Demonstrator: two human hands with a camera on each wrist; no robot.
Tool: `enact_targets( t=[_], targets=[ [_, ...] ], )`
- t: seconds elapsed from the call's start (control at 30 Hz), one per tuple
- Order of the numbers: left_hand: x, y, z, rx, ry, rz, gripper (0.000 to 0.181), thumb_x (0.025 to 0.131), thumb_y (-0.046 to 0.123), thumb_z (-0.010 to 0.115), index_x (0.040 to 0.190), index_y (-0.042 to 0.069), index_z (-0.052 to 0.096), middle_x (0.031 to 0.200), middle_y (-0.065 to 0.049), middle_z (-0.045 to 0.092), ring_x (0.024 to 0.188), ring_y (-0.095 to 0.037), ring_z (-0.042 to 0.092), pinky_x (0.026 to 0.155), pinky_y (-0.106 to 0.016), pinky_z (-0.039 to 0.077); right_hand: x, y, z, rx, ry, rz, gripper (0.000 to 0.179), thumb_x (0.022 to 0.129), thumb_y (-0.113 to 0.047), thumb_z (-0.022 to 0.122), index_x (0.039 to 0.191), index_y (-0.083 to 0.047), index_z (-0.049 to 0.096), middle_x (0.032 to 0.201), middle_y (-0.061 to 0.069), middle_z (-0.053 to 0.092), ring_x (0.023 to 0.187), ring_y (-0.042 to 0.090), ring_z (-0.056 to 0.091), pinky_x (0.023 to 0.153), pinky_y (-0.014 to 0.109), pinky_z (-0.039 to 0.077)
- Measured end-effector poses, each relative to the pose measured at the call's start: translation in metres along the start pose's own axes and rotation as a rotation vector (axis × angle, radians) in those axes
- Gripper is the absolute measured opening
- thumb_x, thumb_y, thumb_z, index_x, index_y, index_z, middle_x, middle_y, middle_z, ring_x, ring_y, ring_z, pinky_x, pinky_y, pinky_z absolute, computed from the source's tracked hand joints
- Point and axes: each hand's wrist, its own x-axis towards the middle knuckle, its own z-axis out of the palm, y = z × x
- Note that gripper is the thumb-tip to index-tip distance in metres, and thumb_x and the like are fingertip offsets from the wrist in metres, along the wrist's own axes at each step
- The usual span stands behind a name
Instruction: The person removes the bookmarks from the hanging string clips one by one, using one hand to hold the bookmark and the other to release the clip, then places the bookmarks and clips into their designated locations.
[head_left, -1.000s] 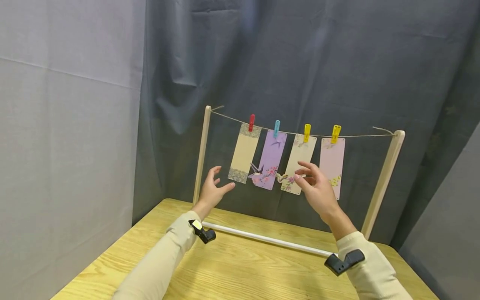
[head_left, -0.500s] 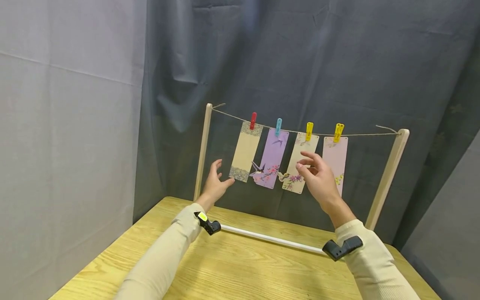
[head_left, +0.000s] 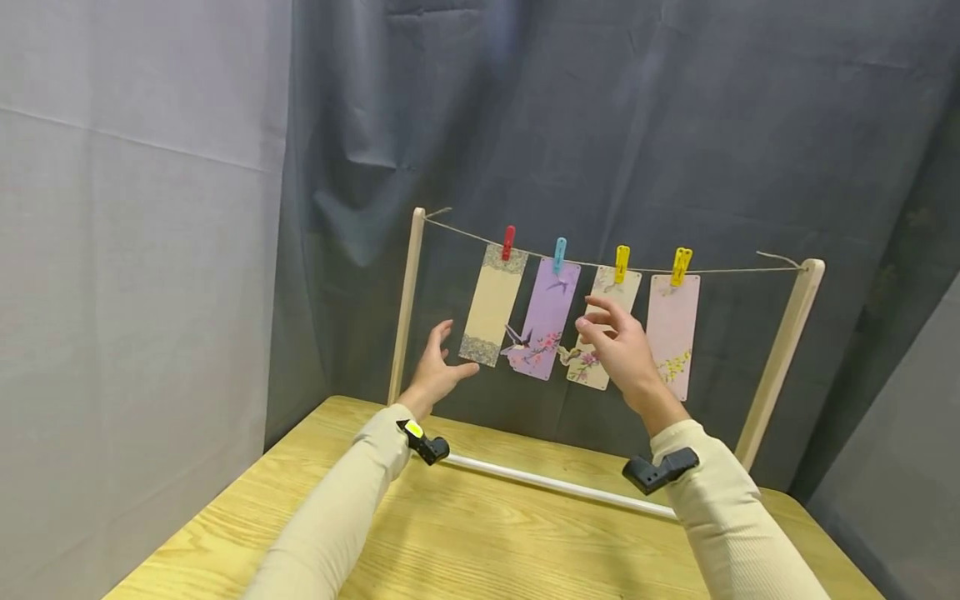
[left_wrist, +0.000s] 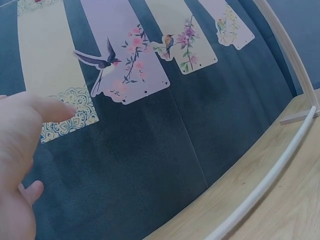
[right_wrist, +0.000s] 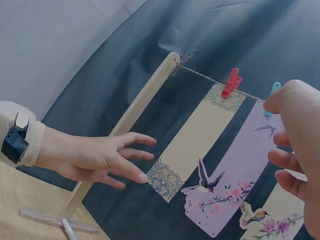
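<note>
Four-sided paper bookmarks hang from a twine line (head_left: 727,271) in the head view. The leftmost, a cream bookmark with patterned ends (head_left: 491,300), is held by a red clip (head_left: 509,242). Beside it a purple bird bookmark (head_left: 551,308) hangs from a blue clip (head_left: 560,255). A cream floral bookmark (head_left: 588,373) and a pink bookmark (head_left: 673,321) have yellow clips (head_left: 622,264). My left hand (head_left: 435,373), fingers spread, is near the leftmost bookmark's lower end; contact is unclear. My right hand (head_left: 622,350), fingers loosely bent and holding nothing visible, partly hides the cream floral one.
Wooden posts (head_left: 782,358) carry the twine at both ends. A white rod (head_left: 555,483) joins them low over the wooden table (head_left: 480,550). Behind hangs a dark grey curtain (head_left: 465,125), with a pale cloth (head_left: 142,292) on the left.
My right hand has shifted left across the cream floral bookmark, so more of the pink one shows. My left hand has moved slightly right. The bookmarks stay clipped on the twine.
</note>
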Motion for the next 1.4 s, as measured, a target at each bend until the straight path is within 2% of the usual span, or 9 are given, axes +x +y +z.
enact_targets(
  t=[0.13,0.27,0.53,0.7,0.87,0.97,1.13,1.23,1.4],
  targets=[
    [0.002,-0.003,-0.002,-0.064,-0.02,-0.009,0.099,0.072,0.014,0.081,0.145,0.037,0.018,0.151,-0.003,0.021,0.131,-0.039,0.026,0.1,-0.05,0.034,0.006,-0.003,0.009,0.033,-0.01,0.007,0.05,0.094,-0.036,0.055,0.139,-0.021,0.039,0.119,0.012,0.052,0.101,0.034,0.054,0.08,0.046,0.047],
    [0.005,-0.005,-0.002,-0.135,-0.042,-0.013,0.101,0.071,0.014,0.082,0.145,0.035,0.017,0.15,-0.005,0.023,0.131,-0.041,0.025,0.1,-0.05,0.034,0.013,-0.009,0.014,0.069,-0.005,0.012,0.053,0.093,-0.038,0.055,0.14,-0.022,0.037,0.12,0.011,0.051,0.103,0.034,0.054,0.079,0.042,0.047],
    [0.015,-0.01,-0.005,-0.275,-0.101,-0.044,0.078,0.079,0.011,0.075,0.141,0.027,0.03,0.142,-0.005,0.039,0.123,-0.036,0.04,0.096,-0.056,0.036,0.029,-0.017,0.027,0.097,-0.015,0.018,0.059,0.092,-0.037,0.057,0.142,-0.016,0.033,0.124,0.014,0.048,0.105,0.038,0.053,0.081,0.048,0.045],
    [0.019,-0.012,-0.004,-0.332,-0.126,-0.054,0.072,0.08,0.009,0.073,0.139,0.026,0.035,0.141,-0.003,0.039,0.122,-0.032,0.042,0.094,-0.058,0.037,0.039,-0.017,0.032,0.107,-0.035,0.04,0.061,0.091,-0.037,0.059,0.141,-0.015,0.035,0.124,0.014,0.049,0.106,0.038,0.052,0.083,0.049,0.045],
    [0.022,-0.011,-0.001,-0.357,-0.144,-0.061,0.076,0.08,0.01,0.074,0.143,0.021,0.032,0.14,-0.009,0.039,0.12,-0.03,0.045,0.094,-0.056,0.038,0.052,-0.021,0.033,0.36,-0.079,0.045,0.052,0.096,-0.031,0.052,0.142,-0.013,0.033,0.136,0.015,0.042,0.109,0.036,0.05,0.082,0.044,0.043],
    [0.024,-0.01,0.0,-0.375,-0.154,-0.059,0.076,0.08,0.011,0.074,0.143,0.019,0.032,0.138,-0.013,0.041,0.113,-0.03,0.051,0.093,-0.054,0.04,0.06,-0.024,0.034,0.485,-0.12,0.042,0.046,0.098,-0.026,0.048,0.14,-0.014,0.035,0.14,0.013,0.038,0.114,0.037,0.047,0.087,0.047,0.039],
    [0.026,-0.009,0.0,-0.396,-0.158,-0.071,0.067,0.08,0.007,0.073,0.137,0.02,0.04,0.123,-0.013,0.054,0.098,-0.026,0.06,0.088,-0.048,0.046,0.073,-0.031,0.04,0.497,-0.153,0.021,0.041,0.098,-0.023,0.049,0.138,-0.019,0.039,0.14,0.007,0.039,0.118,0.037,0.045,0.095,0.055,0.034],
    [0.027,-0.008,-0.001,-0.428,-0.166,-0.086,0.062,0.081,0.003,0.071,0.134,0.018,0.043,0.116,-0.014,0.059,0.095,-0.026,0.061,0.086,-0.048,0.048,0.08,-0.036,0.044,0.466,-0.14,0.014,0.043,0.097,-0.025,0.05,0.138,-0.02,0.038,0.14,0.002,0.039,0.118,0.037,0.045,0.092,0.052,0.037],
    [0.026,-0.005,-0.003,-0.459,-0.18,-0.099,0.061,0.082,-0.001,0.069,0.134,0.012,0.043,0.114,-0.016,0.059,0.095,-0.027,0.061,0.088,-0.053,0.045,0.092,-0.043,0.05,0.447,-0.11,0.027,0.046,0.096,-0.026,0.052,0.139,-0.02,0.037,0.138,0.0,0.038,0.116,0.036,0.046,0.089,0.049,0.04]
  ],
)
